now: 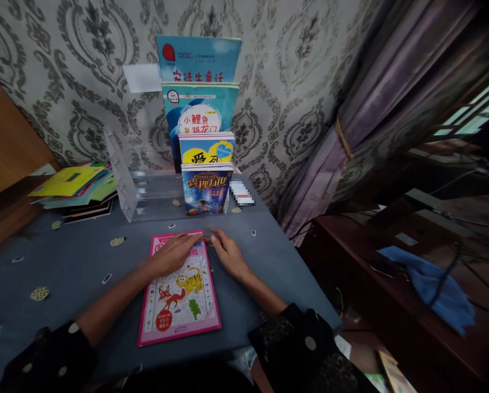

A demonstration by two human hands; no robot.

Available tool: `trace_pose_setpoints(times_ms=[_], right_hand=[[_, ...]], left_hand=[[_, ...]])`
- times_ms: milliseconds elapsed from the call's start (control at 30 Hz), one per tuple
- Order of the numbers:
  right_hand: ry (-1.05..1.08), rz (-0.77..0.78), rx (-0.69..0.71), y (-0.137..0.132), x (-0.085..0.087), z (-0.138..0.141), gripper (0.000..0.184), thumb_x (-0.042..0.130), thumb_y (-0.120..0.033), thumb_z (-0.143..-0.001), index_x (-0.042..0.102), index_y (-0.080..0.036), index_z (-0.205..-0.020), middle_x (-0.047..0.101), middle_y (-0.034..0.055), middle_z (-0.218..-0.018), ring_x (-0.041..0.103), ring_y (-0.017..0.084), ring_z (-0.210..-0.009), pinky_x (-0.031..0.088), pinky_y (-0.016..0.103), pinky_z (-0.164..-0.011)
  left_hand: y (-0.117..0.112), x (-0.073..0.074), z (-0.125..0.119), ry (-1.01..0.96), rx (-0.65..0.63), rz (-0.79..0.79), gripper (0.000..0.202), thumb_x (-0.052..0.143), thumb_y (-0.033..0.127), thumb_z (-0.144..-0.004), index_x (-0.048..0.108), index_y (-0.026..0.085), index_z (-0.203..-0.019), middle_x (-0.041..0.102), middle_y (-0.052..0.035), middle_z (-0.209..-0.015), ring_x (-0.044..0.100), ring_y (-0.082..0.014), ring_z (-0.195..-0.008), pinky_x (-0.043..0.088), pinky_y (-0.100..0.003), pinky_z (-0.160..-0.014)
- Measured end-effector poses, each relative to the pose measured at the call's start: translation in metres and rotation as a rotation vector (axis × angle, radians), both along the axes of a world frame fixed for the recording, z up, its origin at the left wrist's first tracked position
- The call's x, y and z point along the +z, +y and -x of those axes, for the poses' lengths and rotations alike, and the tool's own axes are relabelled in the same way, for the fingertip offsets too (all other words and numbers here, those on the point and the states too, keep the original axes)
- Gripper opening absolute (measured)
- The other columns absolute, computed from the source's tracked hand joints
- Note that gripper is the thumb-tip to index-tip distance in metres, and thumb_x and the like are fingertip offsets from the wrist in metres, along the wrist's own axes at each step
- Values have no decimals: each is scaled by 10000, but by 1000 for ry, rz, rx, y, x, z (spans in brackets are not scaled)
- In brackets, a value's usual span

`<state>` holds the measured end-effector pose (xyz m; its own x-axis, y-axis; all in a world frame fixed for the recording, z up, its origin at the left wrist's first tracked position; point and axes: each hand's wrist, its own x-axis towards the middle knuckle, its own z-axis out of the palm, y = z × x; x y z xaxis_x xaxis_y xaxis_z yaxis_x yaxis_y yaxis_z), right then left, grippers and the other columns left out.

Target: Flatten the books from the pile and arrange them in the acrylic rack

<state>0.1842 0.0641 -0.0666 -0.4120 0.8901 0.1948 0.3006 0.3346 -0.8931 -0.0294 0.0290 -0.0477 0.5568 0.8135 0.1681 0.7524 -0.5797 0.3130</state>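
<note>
A pink-bordered children's book [174,319] lies flat on the blue-grey tablecloth, with a fox and a striped cat on its cover. Across the book's upper part rests my left hand [177,255], palm down with the fingers stretched toward its top right corner. My right hand [228,254] lies low beside that corner, fingers extended and pointing forward-left. Its fingertips come close to those of my left hand; I cannot tell whether they touch the book. Straight ahead, a clear acrylic stepped rack [124,180] holds several upright books, a dark blue one [207,191] at the front.
A stack of thin books [75,183] sits left of the rack. A phone-like item [241,192], partly pixelated, lies to its right. The table's right edge borders a purple curtain [322,164] and a lower dark red surface with a blue cloth [428,286].
</note>
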Motion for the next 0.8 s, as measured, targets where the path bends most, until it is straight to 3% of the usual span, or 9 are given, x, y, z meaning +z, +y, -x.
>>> trace_pose_setpoints(times_ms=[233, 367, 500, 633, 800], right_hand=[[-26, -49, -4, 0, 0, 0, 338, 399, -352, -991, 604, -203, -1216, 747, 84, -1081, 685, 234, -1033, 506, 399, -935], [-86, -177, 3, -1, 0, 5, 327, 382, -324, -998, 648, -216, -1152, 719, 79, -1137, 648, 221, -1085, 488, 384, -958], [-189, -297, 71, 2, 0, 13, 323, 399, -279, -993, 614, -192, -1218, 675, 102, -1236, 595, 224, -1179, 445, 405, -1017], [-251, -339, 130, 9, 1, 17, 326, 414, -257, -987, 604, -174, -1238, 650, 124, -1286, 575, 238, -1225, 417, 432, -1052], [-229, -312, 139, 20, -2, 16, 317, 414, -238, -976, 629, -199, -1206, 689, 94, -1230, 626, 227, -1154, 466, 414, -1007]], left_hand=[[-11, 1, -5, -19, 10, 5, 604, 340, 58, -892, 357, 243, -1467, 566, -72, -1392, 535, -212, -1258, 406, -404, -1079], [-9, 3, -2, -151, 35, 52, 526, 343, 150, -944, 364, 236, -1462, 588, -72, -1376, 545, -217, -1256, 420, -391, -1064], [-6, 9, 17, -362, 233, 61, 442, 331, 272, -973, 430, 200, -1398, 677, -80, -1246, 624, -226, -1154, 462, -386, -1010], [-12, 8, 44, -420, 489, 11, 408, 323, 306, -950, 497, 159, -1289, 727, -94, -1104, 696, -229, -949, 526, -380, -864], [-25, -1, 59, -420, 565, -67, 380, 320, 320, -942, 520, 161, -1223, 746, -79, -1036, 701, -223, -933, 521, -376, -859]])
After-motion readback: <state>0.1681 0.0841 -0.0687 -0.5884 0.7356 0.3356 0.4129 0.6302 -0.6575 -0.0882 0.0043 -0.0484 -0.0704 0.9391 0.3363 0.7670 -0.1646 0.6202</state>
